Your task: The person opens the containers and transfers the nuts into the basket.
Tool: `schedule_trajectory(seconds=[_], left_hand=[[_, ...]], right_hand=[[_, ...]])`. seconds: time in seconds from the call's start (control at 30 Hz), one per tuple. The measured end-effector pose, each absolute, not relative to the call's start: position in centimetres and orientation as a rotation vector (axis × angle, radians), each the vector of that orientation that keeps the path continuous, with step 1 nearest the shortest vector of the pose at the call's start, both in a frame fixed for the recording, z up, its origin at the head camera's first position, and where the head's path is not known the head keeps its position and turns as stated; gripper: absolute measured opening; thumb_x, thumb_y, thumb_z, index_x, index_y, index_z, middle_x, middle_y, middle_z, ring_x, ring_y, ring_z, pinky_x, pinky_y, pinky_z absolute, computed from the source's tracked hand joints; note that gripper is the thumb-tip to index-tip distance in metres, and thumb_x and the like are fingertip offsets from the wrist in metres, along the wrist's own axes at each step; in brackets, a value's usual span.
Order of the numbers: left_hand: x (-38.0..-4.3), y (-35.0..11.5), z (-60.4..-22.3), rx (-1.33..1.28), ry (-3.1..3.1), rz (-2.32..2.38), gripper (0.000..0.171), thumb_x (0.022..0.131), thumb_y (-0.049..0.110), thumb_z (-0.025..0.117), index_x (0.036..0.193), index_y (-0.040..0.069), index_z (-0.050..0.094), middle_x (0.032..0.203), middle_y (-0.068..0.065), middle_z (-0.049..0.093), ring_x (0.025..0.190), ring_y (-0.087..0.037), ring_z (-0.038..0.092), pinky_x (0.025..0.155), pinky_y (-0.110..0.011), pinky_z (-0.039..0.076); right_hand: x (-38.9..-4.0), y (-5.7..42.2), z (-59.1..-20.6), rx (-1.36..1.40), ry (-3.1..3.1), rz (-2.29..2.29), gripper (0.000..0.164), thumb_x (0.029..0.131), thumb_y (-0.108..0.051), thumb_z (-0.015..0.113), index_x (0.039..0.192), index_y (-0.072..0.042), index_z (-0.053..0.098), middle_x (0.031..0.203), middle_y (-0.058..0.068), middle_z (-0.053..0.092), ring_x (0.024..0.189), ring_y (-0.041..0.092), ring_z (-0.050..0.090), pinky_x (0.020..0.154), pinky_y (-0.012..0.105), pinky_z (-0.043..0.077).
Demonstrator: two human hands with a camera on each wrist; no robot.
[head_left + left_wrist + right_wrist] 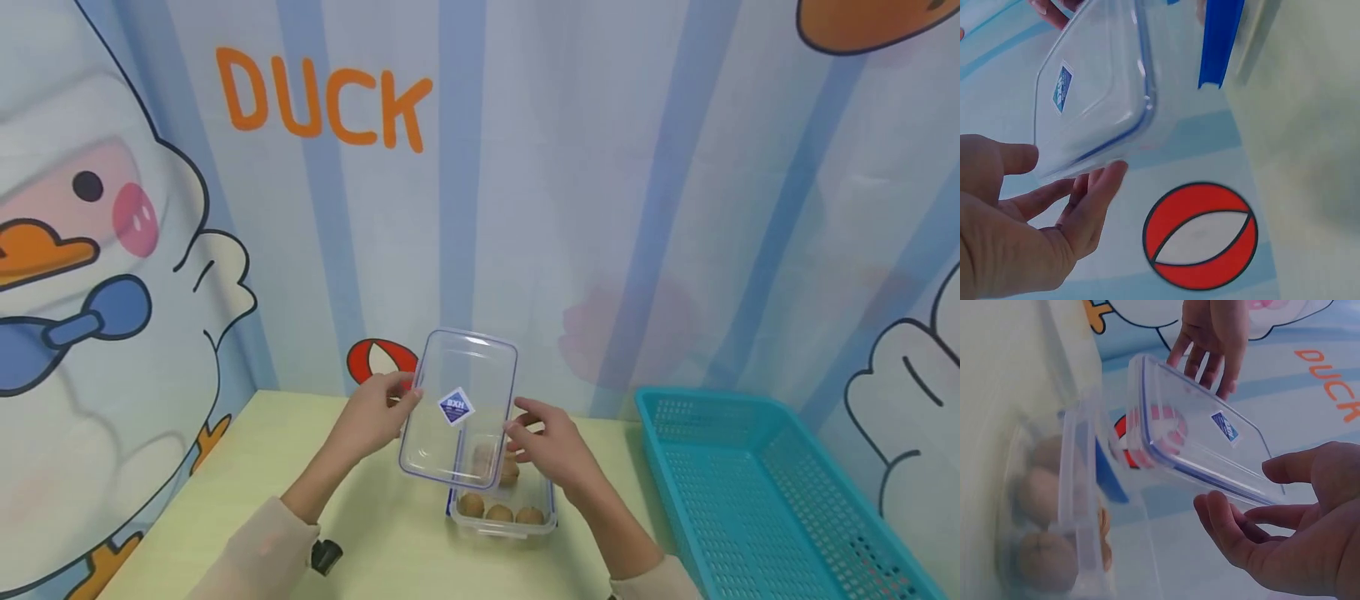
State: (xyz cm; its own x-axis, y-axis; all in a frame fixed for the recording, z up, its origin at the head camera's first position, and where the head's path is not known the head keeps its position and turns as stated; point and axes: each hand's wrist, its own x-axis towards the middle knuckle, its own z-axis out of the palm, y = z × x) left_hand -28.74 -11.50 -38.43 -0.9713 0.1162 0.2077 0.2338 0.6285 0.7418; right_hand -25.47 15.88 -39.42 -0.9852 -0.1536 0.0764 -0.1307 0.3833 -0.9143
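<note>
A clear plastic lid point(435, 442) with a blue seal and a blue-and-white diamond label point(456, 407) is held tilted up in the air between both hands. My left hand point(378, 414) pinches its left edge between thumb and fingers. At the opposite edge, my right hand point(552, 443) has its thumb and fingers on either side of the rim. Below the lid stands a clear plastic box point(501, 528) with blue side latches point(1219, 47). Several walnuts point(1047, 559) lie in the box, some seen only through the lid in the head view.
A turquoise perforated basket point(678, 492) stands on the right of the pale yellow table point(382, 533). Behind the table hangs a striped curtain point(540, 208) printed with ducks. A small black object point(326, 557) shows beside the left sleeve.
</note>
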Motion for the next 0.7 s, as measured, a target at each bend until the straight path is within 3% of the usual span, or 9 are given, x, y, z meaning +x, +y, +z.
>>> schedule_trajectory(seconds=[0.17, 0.27, 0.37, 0.47, 0.6, 0.7], left_hand=[[-28.0, -14.0, -37.4, -0.253, -2.68, -1.129, 0.052, 0.113, 0.037, 0.049, 0.15, 0.0, 0.057, 0.133, -0.022, 0.064, 0.111, -0.036, 0.065, 0.089, -0.053, 0.056], [-27.6, -15.2, -37.1, -0.21, -2.652, -1.154, 0.061, 0.114, 0.046, 0.043, 0.152, 0.0, 0.054, 0.134, -0.023, 0.065, 0.107, -0.035, 0.067, 0.086, -0.052, 0.055], [-27.3, -16.1, -36.8, -0.171, -2.613, -1.267, 0.071, 0.113, 0.055, 0.037, 0.152, -0.002, 0.053, 0.136, -0.024, 0.066, 0.105, -0.034, 0.074, 0.085, -0.047, 0.058], [-27.1, -16.8, -36.4, -0.141, -2.542, -1.47, 0.078, 0.112, 0.06, 0.033, 0.15, -0.005, 0.054, 0.142, -0.027, 0.062, 0.118, -0.037, 0.072, 0.091, -0.042, 0.061], [-27.1, -17.8, -35.8, -0.095, -2.489, -1.656, 0.081, 0.11, 0.065, 0.032, 0.147, -0.003, 0.058, 0.152, -0.024, 0.055, 0.132, -0.037, 0.062, 0.1, -0.04, 0.057], [-27.1, -18.7, -35.7, -0.097, -2.517, -1.673, 0.07, 0.112, 0.058, 0.039, 0.146, 0.0, 0.06, 0.153, -0.021, 0.054, 0.135, -0.038, 0.06, 0.102, -0.042, 0.056]], right_hand=[[-25.5, 13.3, -38.7, -0.303, 2.595, -1.749, 0.054, 0.107, -0.024, 0.062, 0.157, -0.005, 0.051, 0.129, 0.014, 0.067, 0.105, 0.029, 0.071, 0.09, 0.045, 0.059], [-25.5, 11.9, -38.5, -0.307, 2.535, -1.844, 0.052, 0.108, -0.025, 0.061, 0.157, -0.008, 0.052, 0.134, 0.014, 0.066, 0.111, 0.031, 0.07, 0.094, 0.047, 0.057], [-25.4, 10.8, -38.4, -0.284, 2.334, -2.051, 0.05, 0.111, -0.025, 0.057, 0.156, -0.004, 0.051, 0.146, 0.02, 0.06, 0.125, 0.039, 0.066, 0.107, 0.05, 0.052], [-25.6, 9.8, -38.4, -0.198, 2.045, -2.296, 0.046, 0.113, -0.021, 0.052, 0.152, 0.005, 0.052, 0.153, 0.024, 0.053, 0.135, 0.038, 0.06, 0.113, 0.043, 0.047], [-25.9, 8.4, -38.8, -0.073, 1.825, -2.537, 0.035, 0.112, -0.011, 0.051, 0.136, 0.014, 0.06, 0.145, 0.025, 0.057, 0.125, 0.031, 0.067, 0.105, 0.032, 0.052], [-26.2, 7.6, -39.5, -0.032, 1.849, -2.616, 0.026, 0.108, -0.005, 0.06, 0.126, 0.013, 0.067, 0.132, 0.023, 0.064, 0.114, 0.027, 0.071, 0.099, 0.033, 0.057]])
